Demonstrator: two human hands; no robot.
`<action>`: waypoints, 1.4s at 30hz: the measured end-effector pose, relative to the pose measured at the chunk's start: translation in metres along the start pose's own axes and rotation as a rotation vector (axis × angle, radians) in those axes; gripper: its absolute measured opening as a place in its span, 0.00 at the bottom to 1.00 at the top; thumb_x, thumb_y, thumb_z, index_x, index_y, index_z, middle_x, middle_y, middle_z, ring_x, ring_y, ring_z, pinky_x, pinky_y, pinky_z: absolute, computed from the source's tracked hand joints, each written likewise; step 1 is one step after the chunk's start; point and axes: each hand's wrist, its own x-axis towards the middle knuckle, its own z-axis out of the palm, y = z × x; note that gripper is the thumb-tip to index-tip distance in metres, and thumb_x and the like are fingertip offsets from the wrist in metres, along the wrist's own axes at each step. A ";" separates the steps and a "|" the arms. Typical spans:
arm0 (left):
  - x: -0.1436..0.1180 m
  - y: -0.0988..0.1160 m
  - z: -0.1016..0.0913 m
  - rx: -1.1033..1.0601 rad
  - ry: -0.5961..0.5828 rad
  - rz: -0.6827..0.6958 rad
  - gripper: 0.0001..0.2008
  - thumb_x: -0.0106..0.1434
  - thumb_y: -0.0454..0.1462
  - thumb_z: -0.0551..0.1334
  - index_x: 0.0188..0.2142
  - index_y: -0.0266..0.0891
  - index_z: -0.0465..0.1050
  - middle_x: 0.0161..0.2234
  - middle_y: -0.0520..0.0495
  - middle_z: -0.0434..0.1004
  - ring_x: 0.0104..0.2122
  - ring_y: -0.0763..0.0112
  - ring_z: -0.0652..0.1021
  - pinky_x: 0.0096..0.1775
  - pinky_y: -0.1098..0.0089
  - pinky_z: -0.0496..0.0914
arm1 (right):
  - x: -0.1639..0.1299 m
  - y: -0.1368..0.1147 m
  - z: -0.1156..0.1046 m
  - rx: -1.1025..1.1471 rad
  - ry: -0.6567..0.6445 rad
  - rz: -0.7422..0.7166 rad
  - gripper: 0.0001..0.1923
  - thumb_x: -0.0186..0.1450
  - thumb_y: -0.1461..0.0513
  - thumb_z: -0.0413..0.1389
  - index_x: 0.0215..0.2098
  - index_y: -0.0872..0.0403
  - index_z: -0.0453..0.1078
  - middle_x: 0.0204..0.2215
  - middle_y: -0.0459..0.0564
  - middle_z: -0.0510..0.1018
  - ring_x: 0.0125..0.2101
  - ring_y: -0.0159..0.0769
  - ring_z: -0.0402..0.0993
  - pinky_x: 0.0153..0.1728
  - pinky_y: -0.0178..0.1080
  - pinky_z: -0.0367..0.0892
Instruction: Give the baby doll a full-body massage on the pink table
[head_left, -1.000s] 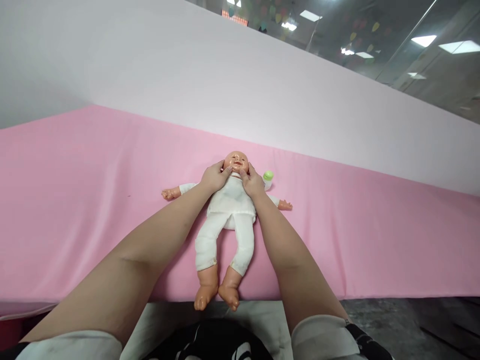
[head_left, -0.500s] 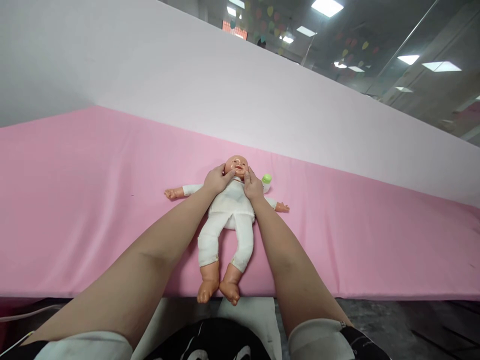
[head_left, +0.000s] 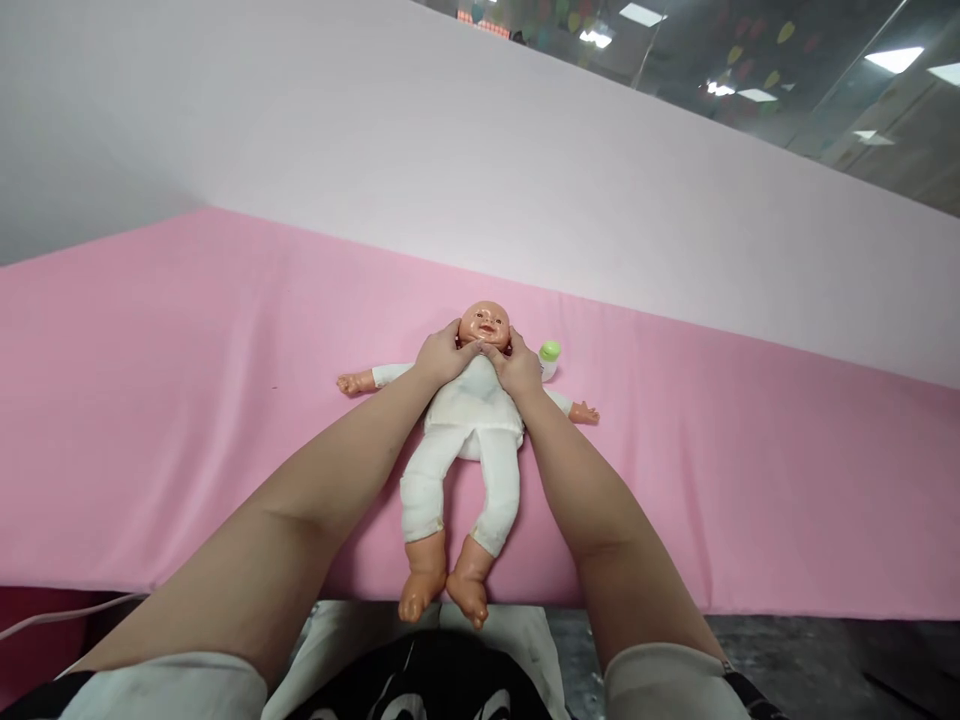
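A baby doll (head_left: 469, 430) in a white suit lies on its back on the pink cloth (head_left: 187, 380), arms spread, feet hanging over the front edge. My left hand (head_left: 442, 355) rests at the doll's neck on the left side, thumb under the chin. My right hand (head_left: 517, 368) rests on the other side of the neck, its thumb meeting the left one below the chin. Both hands touch the doll's jaw and collar. A small bottle with a green cap (head_left: 550, 355) stands just right of the doll's head, behind my right hand.
A white panel (head_left: 450, 150) rises behind the pink cloth. The dark floor (head_left: 825, 660) shows at the lower right. A white cable (head_left: 60, 615) runs at the lower left. Glass walls and ceiling lights are beyond the panel.
My thumbs have slid from the doll's cheeks down to under its chin and now meet there. The view has shifted slightly; the doll has not moved on the cloth.
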 end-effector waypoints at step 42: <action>0.006 -0.014 0.003 -0.067 0.012 0.002 0.28 0.74 0.55 0.55 0.62 0.43 0.77 0.56 0.43 0.84 0.54 0.52 0.82 0.60 0.56 0.72 | 0.007 0.019 0.006 0.048 0.057 -0.054 0.31 0.78 0.47 0.50 0.71 0.53 0.68 0.64 0.59 0.79 0.66 0.52 0.74 0.67 0.55 0.68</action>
